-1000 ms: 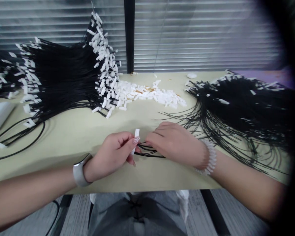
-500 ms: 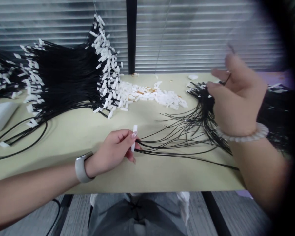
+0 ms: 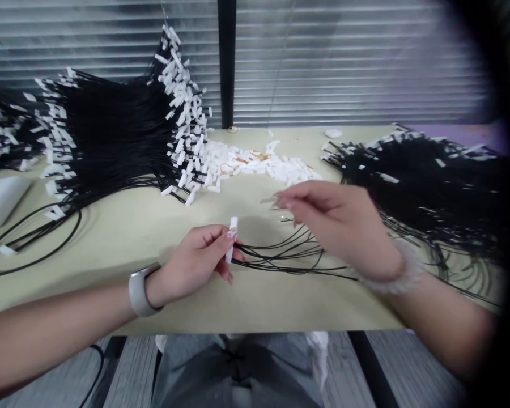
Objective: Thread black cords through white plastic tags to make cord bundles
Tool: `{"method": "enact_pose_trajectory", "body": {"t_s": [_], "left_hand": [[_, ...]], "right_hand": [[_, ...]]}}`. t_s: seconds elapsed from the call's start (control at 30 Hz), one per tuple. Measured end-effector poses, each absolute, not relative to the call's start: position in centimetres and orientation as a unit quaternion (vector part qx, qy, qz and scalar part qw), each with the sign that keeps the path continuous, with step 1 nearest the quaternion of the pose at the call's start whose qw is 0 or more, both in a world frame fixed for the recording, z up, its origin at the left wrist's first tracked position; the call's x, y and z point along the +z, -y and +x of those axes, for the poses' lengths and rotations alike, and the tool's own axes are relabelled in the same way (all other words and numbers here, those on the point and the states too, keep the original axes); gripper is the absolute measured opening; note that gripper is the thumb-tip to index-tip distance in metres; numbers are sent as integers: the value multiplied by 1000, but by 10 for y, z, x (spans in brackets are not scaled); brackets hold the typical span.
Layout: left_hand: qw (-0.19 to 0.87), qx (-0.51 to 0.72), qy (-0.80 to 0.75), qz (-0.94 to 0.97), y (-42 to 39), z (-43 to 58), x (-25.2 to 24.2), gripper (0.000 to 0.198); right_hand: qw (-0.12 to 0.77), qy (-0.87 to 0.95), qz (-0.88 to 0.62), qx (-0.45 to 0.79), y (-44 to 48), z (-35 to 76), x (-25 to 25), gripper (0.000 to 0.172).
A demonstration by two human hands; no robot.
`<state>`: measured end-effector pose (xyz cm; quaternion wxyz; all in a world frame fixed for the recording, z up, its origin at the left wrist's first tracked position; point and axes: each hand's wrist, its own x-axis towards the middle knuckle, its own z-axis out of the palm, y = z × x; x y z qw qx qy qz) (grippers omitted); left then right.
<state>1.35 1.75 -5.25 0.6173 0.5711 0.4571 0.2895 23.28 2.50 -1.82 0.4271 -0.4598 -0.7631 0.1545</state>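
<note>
My left hand (image 3: 199,252) is closed in a pinch around a narrow white plastic strip (image 3: 233,224) standing nearly upright. Several thin black wires (image 3: 276,266) run from beside this strip to the right, passing under my other hand. Over these wires hovers my right hand (image 3: 344,226), blurred, thumb and fingers pressed together. A faint thin sliver shows at its fingertips; what it is I cannot make out. Behind both hands lies a heap of small white plastic pieces (image 3: 280,167).
At the left stands a big stack of black cables (image 3: 114,124) with white ends. Another dark cable bundle (image 3: 442,181) covers the right side. A white box-like object (image 3: 4,198) sits at the left edge. Blinds (image 3: 344,62) hang behind the table (image 3: 255,306).
My right hand has come down and left from above the right bundle to near the white strip. That bundle is now more exposed. My left hand has stayed in place with the strip.
</note>
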Motion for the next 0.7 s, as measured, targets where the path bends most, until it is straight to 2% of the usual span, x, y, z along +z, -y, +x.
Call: {"method": "enact_pose_trajectory", "body": {"t_s": [0.1,0.2,0.53,0.7], "left_hand": [[621,289,-451,572,-18,12,-53,32],[620,283,-452,576,-18,12,-54,32],[623,277,-454,573,-17,12,-54,33],[625,275,-457,570,-18,13,-54,33]], "right_hand": [[358,818,-443,80,-18,221,-24,13],[329,839,-431,51,-17,218,-27,16],[339,846,-412,-9,-17,217,-32,16],[339,863,-359,-103,-20,220,-40,9]]}}
